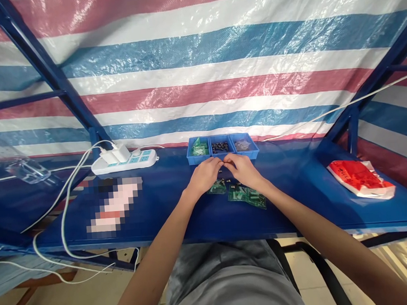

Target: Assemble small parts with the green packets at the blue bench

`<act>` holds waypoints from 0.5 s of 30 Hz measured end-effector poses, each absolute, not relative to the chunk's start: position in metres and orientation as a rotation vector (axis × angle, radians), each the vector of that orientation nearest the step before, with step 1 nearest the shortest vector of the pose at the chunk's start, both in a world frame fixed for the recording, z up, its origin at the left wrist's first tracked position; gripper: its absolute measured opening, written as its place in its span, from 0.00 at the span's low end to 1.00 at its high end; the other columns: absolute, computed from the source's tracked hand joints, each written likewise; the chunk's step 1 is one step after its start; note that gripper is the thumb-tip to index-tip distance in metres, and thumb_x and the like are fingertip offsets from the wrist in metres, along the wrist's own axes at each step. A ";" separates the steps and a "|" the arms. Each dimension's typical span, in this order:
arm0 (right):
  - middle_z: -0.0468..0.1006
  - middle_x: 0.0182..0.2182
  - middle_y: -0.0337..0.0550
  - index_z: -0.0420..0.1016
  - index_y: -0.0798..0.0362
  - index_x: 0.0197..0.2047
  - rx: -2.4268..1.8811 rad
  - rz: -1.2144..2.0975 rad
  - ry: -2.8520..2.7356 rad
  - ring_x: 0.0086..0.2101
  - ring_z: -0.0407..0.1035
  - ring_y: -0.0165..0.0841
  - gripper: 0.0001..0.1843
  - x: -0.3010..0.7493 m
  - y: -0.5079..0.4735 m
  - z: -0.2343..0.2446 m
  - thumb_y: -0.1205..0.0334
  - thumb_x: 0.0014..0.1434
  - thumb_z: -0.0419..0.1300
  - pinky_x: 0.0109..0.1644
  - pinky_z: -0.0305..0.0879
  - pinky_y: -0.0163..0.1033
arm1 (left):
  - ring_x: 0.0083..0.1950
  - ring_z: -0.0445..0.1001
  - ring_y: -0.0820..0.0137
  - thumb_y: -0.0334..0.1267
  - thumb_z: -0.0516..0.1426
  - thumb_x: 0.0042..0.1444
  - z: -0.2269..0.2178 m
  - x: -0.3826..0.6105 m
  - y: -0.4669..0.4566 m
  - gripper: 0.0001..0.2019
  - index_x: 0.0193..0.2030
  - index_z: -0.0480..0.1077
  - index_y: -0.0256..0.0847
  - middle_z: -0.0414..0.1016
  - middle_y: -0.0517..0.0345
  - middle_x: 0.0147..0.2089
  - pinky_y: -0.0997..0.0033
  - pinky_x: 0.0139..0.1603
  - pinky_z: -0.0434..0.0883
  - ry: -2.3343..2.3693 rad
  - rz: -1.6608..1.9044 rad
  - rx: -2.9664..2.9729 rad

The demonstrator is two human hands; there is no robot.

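Note:
My left hand [208, 173] and my right hand [241, 169] meet fingertip to fingertip just in front of the blue three-part bin [221, 158]. Both are closed in a pinch, and whatever is between the fingers is too small to make out. Green circuit boards in clear bags [246, 195] lie on the table below my right hand. Another green piece [218, 187] is beside my left wrist, with a few small dark parts [228, 181] near it. In the bin sit green boards [199, 147], many small dark parts [220, 146] and a clear bag [242, 144].
A white power strip [125, 162] with plugged-in chargers and trailing cables stands at the back left. A red and white packet [360, 178] lies on the right. The blue table [159, 216] backs onto a striped plastic sheet [220, 91]. A clear bottle [26, 167] is far left.

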State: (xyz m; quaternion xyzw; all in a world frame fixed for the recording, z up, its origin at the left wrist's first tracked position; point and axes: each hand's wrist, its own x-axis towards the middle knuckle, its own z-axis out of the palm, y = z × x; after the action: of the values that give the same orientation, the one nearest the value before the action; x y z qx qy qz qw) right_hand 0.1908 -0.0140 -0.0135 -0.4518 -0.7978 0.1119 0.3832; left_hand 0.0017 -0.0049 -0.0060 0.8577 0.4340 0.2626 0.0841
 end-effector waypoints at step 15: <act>0.80 0.46 0.54 0.73 0.53 0.49 -1.617 0.002 -2.029 0.42 0.74 0.43 0.10 0.180 0.012 0.019 0.62 0.71 0.52 0.36 0.59 0.39 | 0.40 0.75 0.67 0.38 0.50 0.69 -0.001 -0.003 -0.001 0.11 0.47 0.73 0.43 0.75 0.54 0.42 0.70 0.41 0.70 1.358 1.006 2.572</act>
State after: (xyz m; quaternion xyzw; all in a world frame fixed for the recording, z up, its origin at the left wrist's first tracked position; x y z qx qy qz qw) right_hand 0.1801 0.0124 0.0193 -0.6001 -0.7529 0.0008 0.2701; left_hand -0.0033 -0.0006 -0.0008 0.8354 0.4409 0.3266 0.0321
